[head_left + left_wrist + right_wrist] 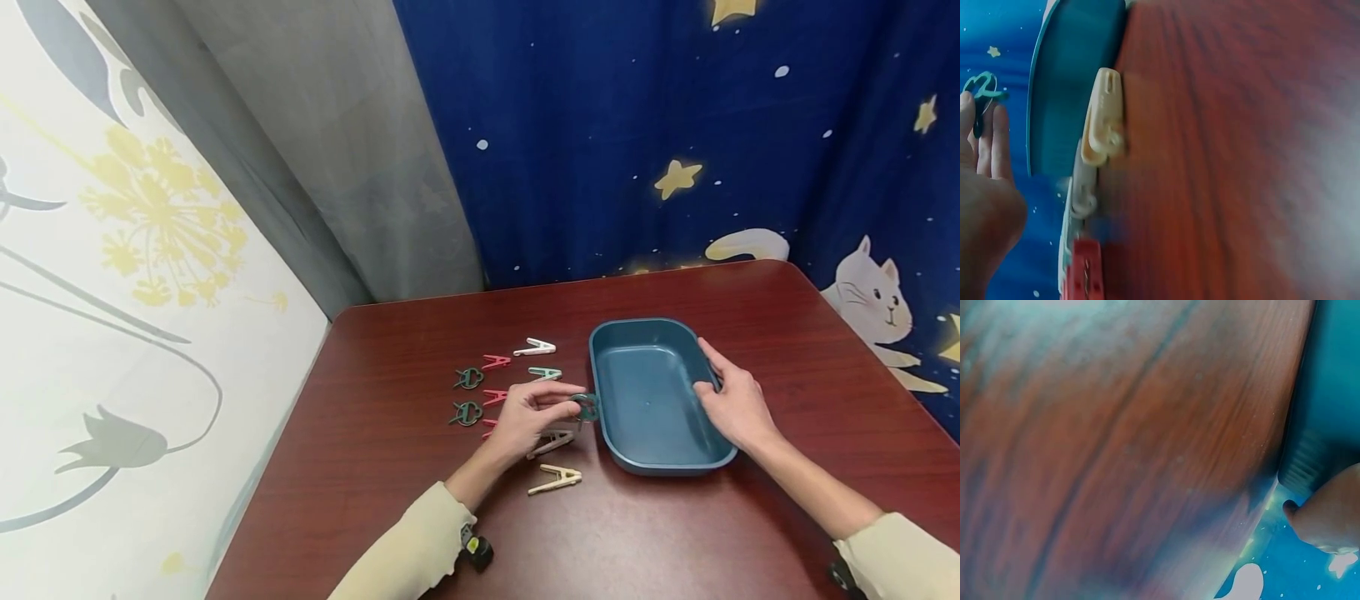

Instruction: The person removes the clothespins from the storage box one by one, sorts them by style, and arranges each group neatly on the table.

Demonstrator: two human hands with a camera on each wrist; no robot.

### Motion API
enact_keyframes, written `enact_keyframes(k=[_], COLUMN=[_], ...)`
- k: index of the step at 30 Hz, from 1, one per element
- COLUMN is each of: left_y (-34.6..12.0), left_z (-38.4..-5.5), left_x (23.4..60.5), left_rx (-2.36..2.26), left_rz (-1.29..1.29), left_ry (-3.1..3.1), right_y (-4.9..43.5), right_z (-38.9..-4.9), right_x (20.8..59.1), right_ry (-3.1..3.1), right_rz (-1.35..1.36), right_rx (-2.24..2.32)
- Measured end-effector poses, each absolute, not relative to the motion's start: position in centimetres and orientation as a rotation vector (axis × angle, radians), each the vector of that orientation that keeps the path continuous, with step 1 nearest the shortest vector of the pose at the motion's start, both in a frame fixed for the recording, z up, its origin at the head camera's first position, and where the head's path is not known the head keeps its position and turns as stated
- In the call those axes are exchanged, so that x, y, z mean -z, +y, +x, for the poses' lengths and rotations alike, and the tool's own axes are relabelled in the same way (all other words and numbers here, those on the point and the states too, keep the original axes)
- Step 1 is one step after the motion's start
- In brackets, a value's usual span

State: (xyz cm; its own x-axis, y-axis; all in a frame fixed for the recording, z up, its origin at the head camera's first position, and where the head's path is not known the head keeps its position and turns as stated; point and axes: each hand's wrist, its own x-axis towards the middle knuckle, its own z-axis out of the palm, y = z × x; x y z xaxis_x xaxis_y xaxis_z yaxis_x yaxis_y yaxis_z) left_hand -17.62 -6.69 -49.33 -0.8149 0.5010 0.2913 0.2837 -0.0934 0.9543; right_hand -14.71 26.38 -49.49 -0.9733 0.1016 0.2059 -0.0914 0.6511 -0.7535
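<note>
In the head view my left hand point(528, 417) pinches a dark green plant clip point(587, 407) between thumb and fingers, right at the left rim of a blue plastic tub point(651, 468). The left wrist view shows the same clip point(985, 90) raised at the fingertips of the left hand point(988, 181). My right hand point(737, 406) grips the tub's right wall, thumb over the rim and fingers outside. In the right wrist view only part of that hand point(1332, 512) shows beside the tub point(1335, 381). The tub's visible floor holds nothing.
Left of the tub lie two more green clips point(469, 378), several red clothespins point(496, 362), a white clothespin point(535, 347), a mint one point(545, 373), a greyish one point(551, 443) and a cream one point(555, 479). The brown table point(420, 517) meets a patterned wall at left and curtains behind.
</note>
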Motion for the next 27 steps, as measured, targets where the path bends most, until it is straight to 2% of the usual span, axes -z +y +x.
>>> enact_keyframes(k=[27], left_y=[-13.7], left_z=[-14.5], left_x=[50.6], left_rx=[-2.081], left_rz=[0.39], left_ry=[2.201], right_y=[26.2], right_z=[-14.6], right_x=[49.2], right_ry=[-2.659], right_rz=[-0.019], right_rx=[-1.211])
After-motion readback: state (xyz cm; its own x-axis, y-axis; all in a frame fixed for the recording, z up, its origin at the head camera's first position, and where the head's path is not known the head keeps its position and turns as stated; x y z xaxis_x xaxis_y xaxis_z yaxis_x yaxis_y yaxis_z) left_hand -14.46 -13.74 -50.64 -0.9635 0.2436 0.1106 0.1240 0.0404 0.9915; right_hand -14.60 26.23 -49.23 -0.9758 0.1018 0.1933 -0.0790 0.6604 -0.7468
